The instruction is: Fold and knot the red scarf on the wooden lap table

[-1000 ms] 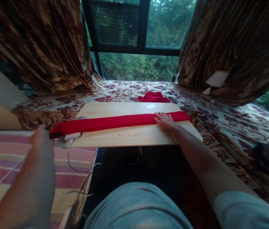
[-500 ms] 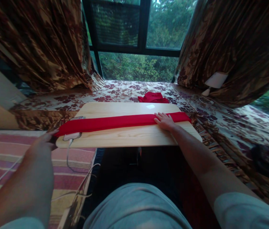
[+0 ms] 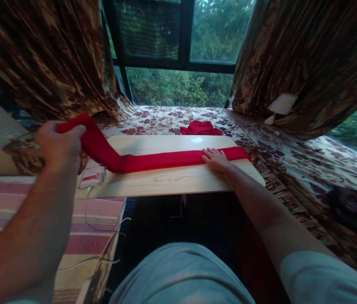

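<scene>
A long folded strip of red cloth [image 3: 162,160] lies across a pale wooden tabletop [image 3: 153,183]. Its left end is raised off the wood, gripped by my left hand [image 3: 60,141], with the fingers closed round the fabric. My right hand [image 3: 216,159] rests flat on the strip near its right end, fingers spread. Below the lifted part, a phone-like device [image 3: 92,174] with a white cable sits at the tabletop's left corner; part of it is blurred out.
Beyond the tabletop, a crumpled red cloth [image 3: 200,128] lies on a flower-patterned cover [image 3: 153,116]. A small white lamp [image 3: 281,105] stands to the right. At lower left is a striped bedspread [image 3: 102,211], with loose cables crossing it. Patterned curtains [image 3: 54,63] flank the window.
My left hand has risen from the tabletop's left edge, lifting that end of the red strip and uncovering the device. My right hand stays flat on the cloth.
</scene>
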The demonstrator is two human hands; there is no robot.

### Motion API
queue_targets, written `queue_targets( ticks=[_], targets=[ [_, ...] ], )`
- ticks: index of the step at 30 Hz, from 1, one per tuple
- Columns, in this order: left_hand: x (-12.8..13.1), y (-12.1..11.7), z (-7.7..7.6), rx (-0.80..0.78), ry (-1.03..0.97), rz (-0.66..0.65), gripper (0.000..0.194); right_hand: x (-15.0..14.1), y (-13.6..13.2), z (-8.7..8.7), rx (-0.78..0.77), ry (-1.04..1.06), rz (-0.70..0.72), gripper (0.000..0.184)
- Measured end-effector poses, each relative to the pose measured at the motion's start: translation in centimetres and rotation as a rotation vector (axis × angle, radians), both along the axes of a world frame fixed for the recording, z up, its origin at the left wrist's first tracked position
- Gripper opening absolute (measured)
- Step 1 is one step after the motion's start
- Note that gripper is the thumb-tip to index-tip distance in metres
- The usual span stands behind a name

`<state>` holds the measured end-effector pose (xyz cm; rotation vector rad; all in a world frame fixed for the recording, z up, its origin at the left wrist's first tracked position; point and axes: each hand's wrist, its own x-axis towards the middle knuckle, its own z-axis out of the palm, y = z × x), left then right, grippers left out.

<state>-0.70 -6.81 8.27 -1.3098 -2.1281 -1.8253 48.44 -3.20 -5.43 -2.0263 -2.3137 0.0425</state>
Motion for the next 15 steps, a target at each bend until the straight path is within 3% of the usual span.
queue_targets(
  ticks=[1,3,6,8,11,15],
  targets=[
    [2.6,-0.9,0.1,0.002,0.010,-0.069,0.042,0.0,0.0,0.0,0.001,0.002,0.000,0.063],
    [7.9,-2.9,-0.8,-0.021,0.163,-0.331,0.033,0.0,0.0,0.0,-0.001,0.010,-0.003,0.063],
    [14.9,-5.7,-4.3,-0.158,0.434,-0.662,0.013,0.0,0.1,-0.1,-0.003,0.020,-0.011,0.063],
    [18.1,-7.0,-7.1,-0.218,0.591,-0.840,0.008,0.1,0.2,-0.3,0.002,0.025,-0.014,0.063],
    [20.7,-8.2,-10.1,-0.266,0.746,-0.968,0.010,0.4,0.5,-0.8,0.019,0.035,-0.012,0.063],
    [20.3,-8.3,-10.7,-0.248,0.728,-0.972,0.035,0.6,0.8,-1.3,0.026,0.055,-0.015,0.063]
  ],
)
